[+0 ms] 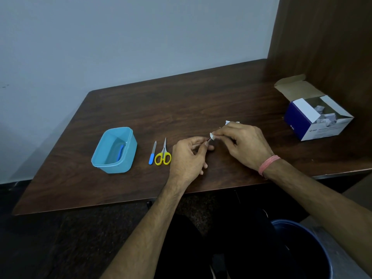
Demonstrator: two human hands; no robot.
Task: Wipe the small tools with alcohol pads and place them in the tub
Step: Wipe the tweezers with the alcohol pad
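Observation:
My left hand [189, 156] grips a thin metal tool [209, 139], most of it hidden in my fingers. My right hand [241, 143] pinches a white alcohol pad [212, 135] around the tool's exposed tip. Left of my hands lie yellow-handled scissors [163, 155] and a blue-handled nail file [152, 156] side by side on the table. Further left stands the light blue tub [128, 150], with one blue tool [120, 153] inside it.
An open blue and white box of pads [314, 119] sits at the table's right, by a wooden side panel. A torn pad wrapper [231, 122] lies just behind my right hand. A blue bin [302, 244] stands on the floor at lower right.

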